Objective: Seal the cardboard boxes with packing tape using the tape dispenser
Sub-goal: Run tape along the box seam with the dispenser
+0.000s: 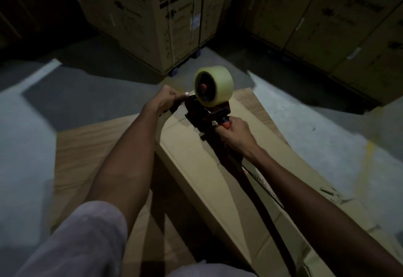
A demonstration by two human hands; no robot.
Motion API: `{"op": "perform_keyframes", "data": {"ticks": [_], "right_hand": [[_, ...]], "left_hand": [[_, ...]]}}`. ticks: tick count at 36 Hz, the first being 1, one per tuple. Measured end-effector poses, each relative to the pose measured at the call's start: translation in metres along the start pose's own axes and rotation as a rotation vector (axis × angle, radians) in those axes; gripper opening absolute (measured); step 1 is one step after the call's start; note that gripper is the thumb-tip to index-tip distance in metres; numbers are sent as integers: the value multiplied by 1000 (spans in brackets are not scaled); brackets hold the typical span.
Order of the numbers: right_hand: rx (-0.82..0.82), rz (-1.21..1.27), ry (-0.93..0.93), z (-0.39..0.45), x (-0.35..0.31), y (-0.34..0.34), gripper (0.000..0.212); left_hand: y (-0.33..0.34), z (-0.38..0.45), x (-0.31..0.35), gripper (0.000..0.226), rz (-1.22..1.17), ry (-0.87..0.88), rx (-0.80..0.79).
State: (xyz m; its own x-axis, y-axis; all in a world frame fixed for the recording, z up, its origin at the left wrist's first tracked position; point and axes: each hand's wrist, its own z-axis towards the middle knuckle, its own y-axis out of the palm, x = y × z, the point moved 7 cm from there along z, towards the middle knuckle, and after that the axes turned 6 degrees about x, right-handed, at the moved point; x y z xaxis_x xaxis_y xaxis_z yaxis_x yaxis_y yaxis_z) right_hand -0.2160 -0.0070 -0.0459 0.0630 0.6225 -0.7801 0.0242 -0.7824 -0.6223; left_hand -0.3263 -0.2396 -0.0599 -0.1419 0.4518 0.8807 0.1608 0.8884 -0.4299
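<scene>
Right hand: I see my right hand (234, 133) wrapped around the orange handle of the tape dispenser (206, 114), fingers curled tight on it.
Left hand: my left hand (166, 99) sits just left of the dispenser's front end, fingers pinching what looks like the loose end of the tape; the blur keeps me from being sure.
Tape dispenser: it sits at the far end of the cardboard box (196, 159), its dark frame touching the box top.
Tape roll: the pale yellowish tape roll (214, 90) stands upright on the dispenser.
Cardboard box: long and narrow, it runs from my lap away toward the dispenser, lying on flat cardboard sheets (87, 145) on the floor (28, 135).
Surroundings: tall cartons (139, 14) printed "WASHING MACHINE" stand behind, well apart from my hands.
</scene>
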Motion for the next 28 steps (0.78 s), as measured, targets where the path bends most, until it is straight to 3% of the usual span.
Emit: {"op": "perform_keyframes", "data": {"ticks": [11, 15, 25, 28], "right_hand": [[-24, -106, -83, -4, -1, -12, 30], [-28, -122, -79, -12, 7, -22, 27], [16, -53, -62, -31, 16, -20, 37], [19, -31, -36, -32, 15, -18, 38]], "left_hand": [[3, 9, -10, 56, 54, -60, -94], [3, 10, -8, 58, 25, -29, -67], [6, 9, -5, 43, 250, 64, 49], [6, 7, 2, 53, 367, 117, 102]]}}
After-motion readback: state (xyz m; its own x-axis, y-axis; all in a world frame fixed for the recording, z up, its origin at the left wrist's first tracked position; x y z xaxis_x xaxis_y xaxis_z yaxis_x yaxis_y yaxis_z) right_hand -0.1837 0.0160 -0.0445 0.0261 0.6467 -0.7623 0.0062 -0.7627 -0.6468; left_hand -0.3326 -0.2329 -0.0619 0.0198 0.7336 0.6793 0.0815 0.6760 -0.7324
